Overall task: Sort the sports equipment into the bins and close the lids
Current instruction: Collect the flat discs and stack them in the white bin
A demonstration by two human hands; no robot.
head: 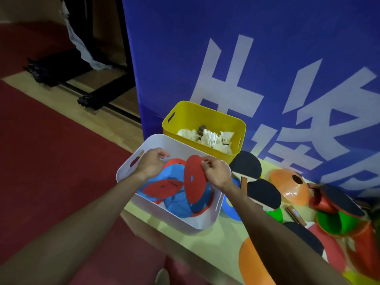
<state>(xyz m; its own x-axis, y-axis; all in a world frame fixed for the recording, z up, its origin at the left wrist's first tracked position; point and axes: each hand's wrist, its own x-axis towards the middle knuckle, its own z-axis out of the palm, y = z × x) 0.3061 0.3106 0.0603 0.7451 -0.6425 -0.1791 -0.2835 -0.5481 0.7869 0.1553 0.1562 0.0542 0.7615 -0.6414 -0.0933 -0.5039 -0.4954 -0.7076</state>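
A: Quick rundown: where are the bins?
B: The white bin (174, 144) is centre frame, open top, on a pale yellow-green floor strip (205, 243). The yellow bin (205, 114) sits right behind it, toward the blue banner (164, 58). Also open. Can't tell if the two touch.
A: What's in them?
B: The yellow one has white shuttlecocks (209, 138) piled at the bottom. The white one holds flat blue discs (178, 204) & red discs (162, 187), overlapping in a loose heap.
A: Hands?
B: The right hand (217, 172) is over the white bin's right side, thumb & fingertips pinching the upper edge of a red disc (195, 190). That one stands nearly on edge, tilted, w/ its small centre hole showing. Its lower edge dips among the others in the bin.
A: And the other?
B: The left hand (151, 163) is over the bin's upper-left corner, near the handle slot (134, 161). Fingers curled inward, close to an orange-red disc (174, 162). Can't tell if it's gripping anything.
A: Outside the bins?
B: Right of frame, on the floor: two black-faced paddles (245, 165) just beside the white bin, an orange cone (287, 186) past them, a blue cone (233, 212) partly under the right forearm (267, 223), a green cone (333, 223) lower right, blurry. A red carpet (51, 161) fills the left.
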